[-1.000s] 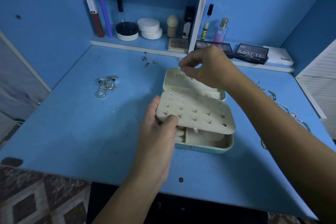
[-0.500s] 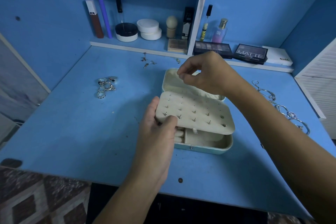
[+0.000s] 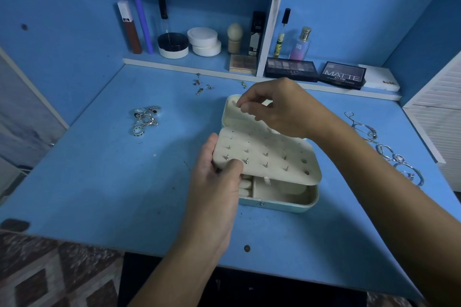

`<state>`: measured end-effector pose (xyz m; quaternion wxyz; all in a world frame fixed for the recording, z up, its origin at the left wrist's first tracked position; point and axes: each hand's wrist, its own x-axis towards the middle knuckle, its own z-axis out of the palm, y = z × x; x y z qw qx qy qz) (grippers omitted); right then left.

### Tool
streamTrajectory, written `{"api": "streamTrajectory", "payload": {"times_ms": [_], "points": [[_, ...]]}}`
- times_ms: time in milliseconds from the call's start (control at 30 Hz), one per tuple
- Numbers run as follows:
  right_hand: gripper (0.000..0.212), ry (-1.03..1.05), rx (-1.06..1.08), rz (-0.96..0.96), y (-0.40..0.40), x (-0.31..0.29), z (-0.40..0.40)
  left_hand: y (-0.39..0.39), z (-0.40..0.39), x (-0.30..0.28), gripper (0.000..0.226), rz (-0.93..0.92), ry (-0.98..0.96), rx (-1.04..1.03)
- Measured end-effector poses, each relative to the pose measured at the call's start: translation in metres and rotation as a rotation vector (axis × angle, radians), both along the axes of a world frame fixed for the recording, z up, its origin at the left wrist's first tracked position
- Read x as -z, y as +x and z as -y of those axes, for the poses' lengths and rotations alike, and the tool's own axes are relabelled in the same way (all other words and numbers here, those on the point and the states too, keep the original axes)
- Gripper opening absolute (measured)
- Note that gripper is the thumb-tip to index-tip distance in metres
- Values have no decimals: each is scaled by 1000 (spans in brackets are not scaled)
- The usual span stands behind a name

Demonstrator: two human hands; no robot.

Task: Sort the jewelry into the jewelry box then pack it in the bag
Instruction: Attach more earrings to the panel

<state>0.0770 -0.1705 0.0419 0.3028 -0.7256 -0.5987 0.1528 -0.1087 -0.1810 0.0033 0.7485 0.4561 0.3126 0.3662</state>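
Jewelry box (image 3: 279, 197) panel pinched by left hand (image 3: 217, 177); right hand (image 3: 277, 109) fingers pinched.

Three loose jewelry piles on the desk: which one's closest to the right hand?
The earrings at the back, just left of the right hand. The rings lie far left; the bracelets lie beside the right forearm, further from the hand.

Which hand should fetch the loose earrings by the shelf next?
Right. The right hand hangs free nearest the loose earrings, while the left hand grips the earring panel and probably should keep it steady.
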Motion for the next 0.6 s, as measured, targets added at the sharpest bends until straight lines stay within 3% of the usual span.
{"api": "streamTrajectory", "payload": {"times_ms": [200,367,600], "points": [[8,-12,-54,-10,-8,-5,5,2,0,2,70,11,-6,-1],[15,-66,-120,-1,-13,-8,11,2,-1,7,52,-18,-17,6],[15,-119,-127,-2,-17,-9,12,1,-2,9,51,-51,0,-1]]}}
